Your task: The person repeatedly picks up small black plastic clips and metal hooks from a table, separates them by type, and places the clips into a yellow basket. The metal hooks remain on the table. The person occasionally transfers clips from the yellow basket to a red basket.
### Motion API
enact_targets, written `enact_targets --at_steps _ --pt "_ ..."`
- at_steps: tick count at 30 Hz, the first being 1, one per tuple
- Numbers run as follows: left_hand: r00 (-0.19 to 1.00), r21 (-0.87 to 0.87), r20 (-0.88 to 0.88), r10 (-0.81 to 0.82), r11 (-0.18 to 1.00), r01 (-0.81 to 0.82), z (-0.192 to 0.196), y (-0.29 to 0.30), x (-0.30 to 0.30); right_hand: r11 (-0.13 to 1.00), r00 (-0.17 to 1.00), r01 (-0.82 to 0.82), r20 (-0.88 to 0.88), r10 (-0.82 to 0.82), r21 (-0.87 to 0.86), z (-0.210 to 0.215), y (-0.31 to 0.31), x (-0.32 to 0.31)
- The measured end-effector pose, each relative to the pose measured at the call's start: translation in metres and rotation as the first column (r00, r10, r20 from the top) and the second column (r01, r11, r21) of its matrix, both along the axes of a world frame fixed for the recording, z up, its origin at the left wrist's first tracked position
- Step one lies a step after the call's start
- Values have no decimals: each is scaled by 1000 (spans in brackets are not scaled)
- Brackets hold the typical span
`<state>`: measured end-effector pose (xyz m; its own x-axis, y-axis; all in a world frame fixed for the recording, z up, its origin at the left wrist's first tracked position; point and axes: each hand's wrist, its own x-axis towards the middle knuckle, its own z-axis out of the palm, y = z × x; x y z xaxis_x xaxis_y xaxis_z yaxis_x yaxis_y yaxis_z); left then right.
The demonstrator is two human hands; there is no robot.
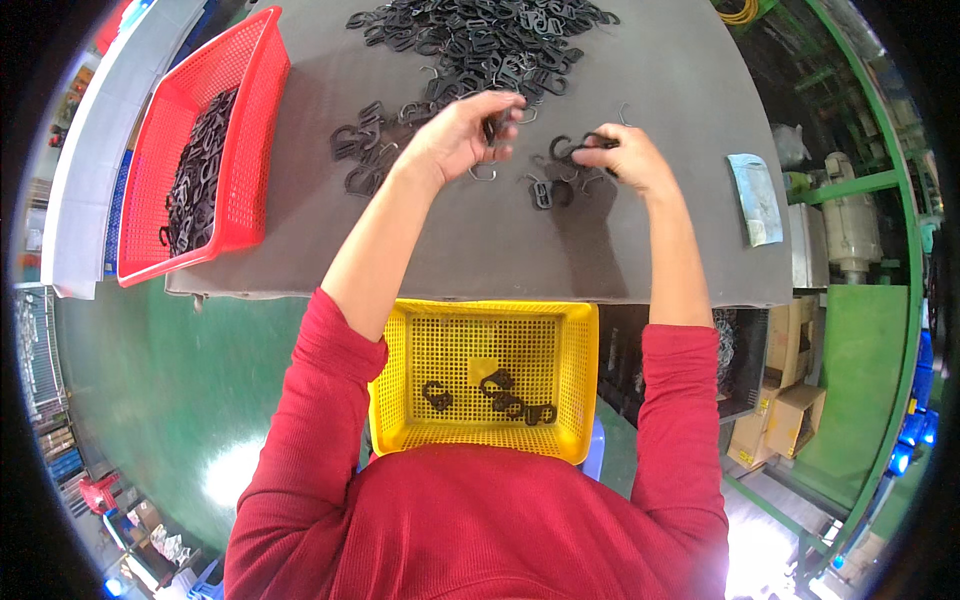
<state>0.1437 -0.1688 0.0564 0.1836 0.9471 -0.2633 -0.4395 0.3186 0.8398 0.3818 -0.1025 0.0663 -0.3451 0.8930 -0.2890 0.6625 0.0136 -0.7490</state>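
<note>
Both my hands are raised over the grey table, bare, with red sleeves pushed up the forearms. My left hand (pixel 462 137) curls around a dark plastic piece (pixel 497 124), partly hidden by the fingers and blurred. Pinched in my right hand (pixel 632 162) is a black plastic hook (pixel 598 143). Close below it on the table lie a few loose black hooks (pixel 545 193) and thin metal wire hooks. A large heap of black hooks (pixel 490 45) spreads beyond my hands. Left of my left hand sits a smaller cluster of black pieces (pixel 365 150).
A red basket (pixel 255 170) of black pieces stands at the table's left. Before my body, below the table edge, a yellow basket (pixel 585 370) holds several black hooks. A light blue cloth-like item (pixel 756 200) lies at the right. Cardboard boxes (pixel 780 425) stand beyond.
</note>
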Motion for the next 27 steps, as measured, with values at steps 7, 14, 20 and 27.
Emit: enact_targets --at_steps 7,14,20,27 --pt "61 372 -924 377 852 368 -20 -42 68 975 982 185 -68 -178 119 29 -37 24" --pt "511 111 -858 -47 956 273 -3 -16 18 909 916 -393 -150 373 -139 35 -161 27" --pt "469 161 -874 132 987 22 8 -21 -20 936 946 -322 6 324 142 25 -143 -8" --pt "671 296 -738 -75 857 421 40 -89 -43 630 910 -367 403 93 684 -47 -90 -30"
